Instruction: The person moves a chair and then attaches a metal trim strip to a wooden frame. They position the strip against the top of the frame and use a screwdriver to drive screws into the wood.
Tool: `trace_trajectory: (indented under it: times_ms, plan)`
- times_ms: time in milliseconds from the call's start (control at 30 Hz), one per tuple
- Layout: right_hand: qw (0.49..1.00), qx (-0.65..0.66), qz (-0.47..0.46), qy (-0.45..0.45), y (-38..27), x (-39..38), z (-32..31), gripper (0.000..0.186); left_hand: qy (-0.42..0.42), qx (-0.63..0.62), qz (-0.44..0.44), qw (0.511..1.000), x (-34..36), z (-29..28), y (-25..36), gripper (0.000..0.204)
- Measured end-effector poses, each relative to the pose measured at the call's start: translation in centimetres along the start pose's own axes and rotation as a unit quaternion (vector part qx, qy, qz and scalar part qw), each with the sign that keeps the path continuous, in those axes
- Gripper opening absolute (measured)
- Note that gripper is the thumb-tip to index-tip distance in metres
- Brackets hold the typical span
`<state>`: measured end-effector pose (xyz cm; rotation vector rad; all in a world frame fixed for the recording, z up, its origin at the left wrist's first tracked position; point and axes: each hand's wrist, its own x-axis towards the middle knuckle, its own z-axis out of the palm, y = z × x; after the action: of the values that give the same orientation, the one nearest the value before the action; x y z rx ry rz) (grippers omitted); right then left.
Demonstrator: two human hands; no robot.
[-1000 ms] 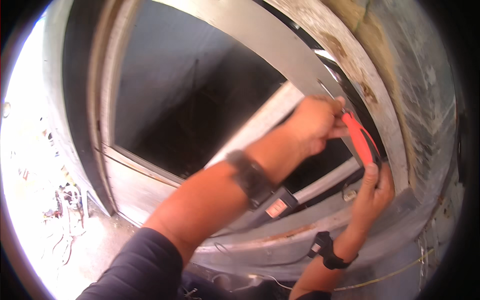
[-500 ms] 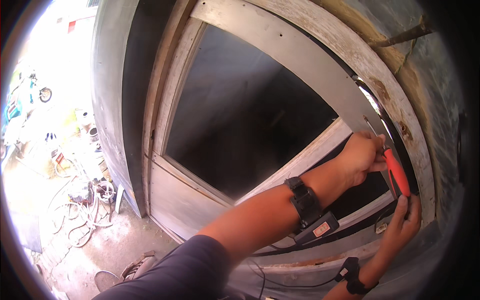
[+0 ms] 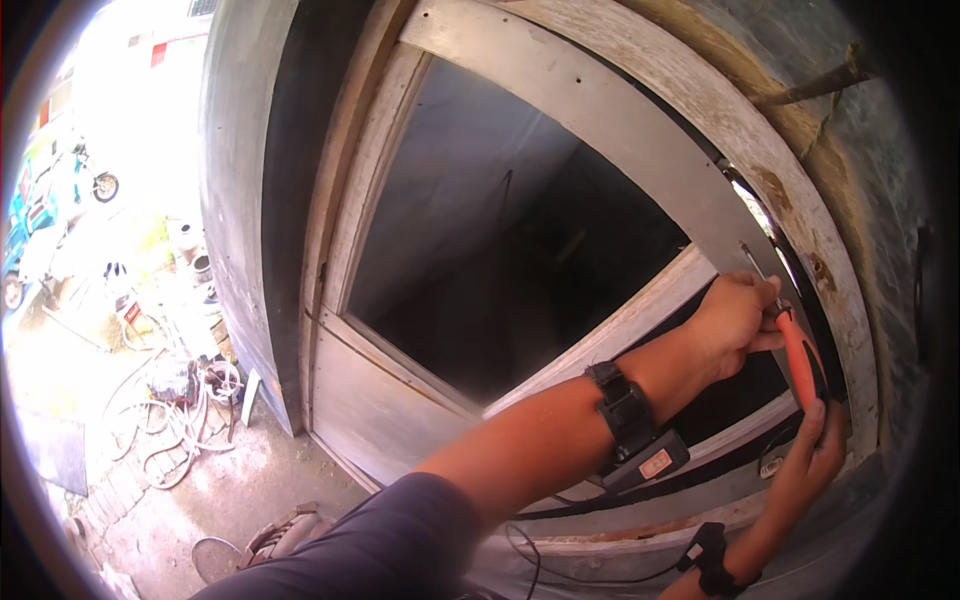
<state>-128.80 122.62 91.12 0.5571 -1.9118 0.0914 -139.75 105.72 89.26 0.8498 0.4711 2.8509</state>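
A screwdriver (image 3: 797, 357) with a red-and-black handle slants up to the door frame (image 3: 690, 180), its tip at a small screw or hole on the frame's right side; which one I cannot make out. My left hand (image 3: 738, 318) is closed round the shaft just above the handle, fingers pinched together. Below it, my right hand (image 3: 818, 445) grips the butt of the handle between thumb and fingers. The frame is worn, whitish wood around a dark panel (image 3: 500, 230).
A weathered outer frame (image 3: 760, 150) curves beside the door, with a bright gap between them. A stick (image 3: 815, 85) juts out at the upper right. On the ground at left lie tangled hoses (image 3: 195, 420), and a motorcycle wheel (image 3: 105, 187) stands farther off. Black straps with cables circle both forearms.
The screwdriver handle shows a different side, its black part now facing right, so it has turned. The whole view has shifted slightly, and both hands keep their hold.
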Motion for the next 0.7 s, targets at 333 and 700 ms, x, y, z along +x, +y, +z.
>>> trace_trajectory:
  times_ms: [333,700]
  plan:
    - [1.0,-0.018,0.01,0.019,-2.8,0.0,-0.2,0.027,-0.002,-0.005,0.007,1.0,0.1,-0.4,0.0,0.019]
    - [0.999,-0.032,0.003,0.004,-2.7,0.2,0.0,0.028,0.01,0.019,0.001,1.0,0.1,-0.4,0.1,0.019]
